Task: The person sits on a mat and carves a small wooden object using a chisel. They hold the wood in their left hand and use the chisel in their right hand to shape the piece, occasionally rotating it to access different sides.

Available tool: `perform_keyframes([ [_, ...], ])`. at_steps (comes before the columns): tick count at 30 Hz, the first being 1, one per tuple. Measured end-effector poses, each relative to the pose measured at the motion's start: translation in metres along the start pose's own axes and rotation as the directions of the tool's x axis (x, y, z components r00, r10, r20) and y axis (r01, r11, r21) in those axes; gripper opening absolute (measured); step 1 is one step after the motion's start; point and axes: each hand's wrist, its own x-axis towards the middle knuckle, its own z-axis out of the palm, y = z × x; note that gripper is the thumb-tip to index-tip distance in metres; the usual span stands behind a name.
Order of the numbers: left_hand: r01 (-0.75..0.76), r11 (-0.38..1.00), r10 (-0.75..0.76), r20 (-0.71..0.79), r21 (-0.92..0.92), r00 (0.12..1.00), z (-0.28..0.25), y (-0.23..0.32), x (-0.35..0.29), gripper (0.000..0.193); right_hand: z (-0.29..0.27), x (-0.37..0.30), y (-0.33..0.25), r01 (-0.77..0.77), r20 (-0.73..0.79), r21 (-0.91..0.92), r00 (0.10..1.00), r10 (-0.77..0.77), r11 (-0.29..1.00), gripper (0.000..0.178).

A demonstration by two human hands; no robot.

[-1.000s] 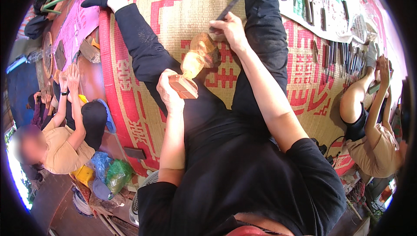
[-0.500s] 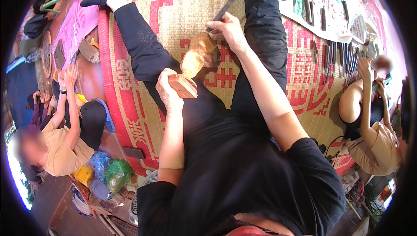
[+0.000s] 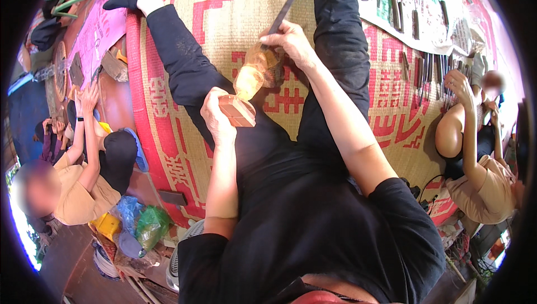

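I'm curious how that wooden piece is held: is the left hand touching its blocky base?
Touching: the head view shows the left hand gripping the left side of the blocky base, with no gap.

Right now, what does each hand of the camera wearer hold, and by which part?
The left hand holds the carved wooden piece by its blocky base; the right hand holds the slim dark tool near the end closest to the piece.

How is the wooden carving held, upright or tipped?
Tipped: the left hand grips the blocky base, nearest the person, and the wooden carving slants away toward the right hand holding a dark tool.
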Motion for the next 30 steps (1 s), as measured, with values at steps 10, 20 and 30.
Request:
perform_keyframes([
  [10, -0.347, 0.905, 0.285, 0.258, 0.244, 0.923, -0.003, 0.050, 0.013, 0.031, -0.021, 0.010, 0.006, 0.037, -0.175, 0.198, 0.985, -0.002, 0.980, 0.011],
  [20, -0.525, 0.754, 0.388, 0.376, 0.396, 0.841, 0.009, 0.056, 0.007, 0.027, -0.002, -0.010, 0.005, -0.016, 0.064, 0.108, 0.998, 0.009, 0.994, 0.014],
  [30, -0.439, 0.822, 0.346, 0.294, 0.362, 0.891, 0.003, 0.043, 0.005, 0.025, 0.002, -0.009, 0.009, -0.057, 0.069, 0.035, 0.996, 0.054, 0.998, 0.020],
])
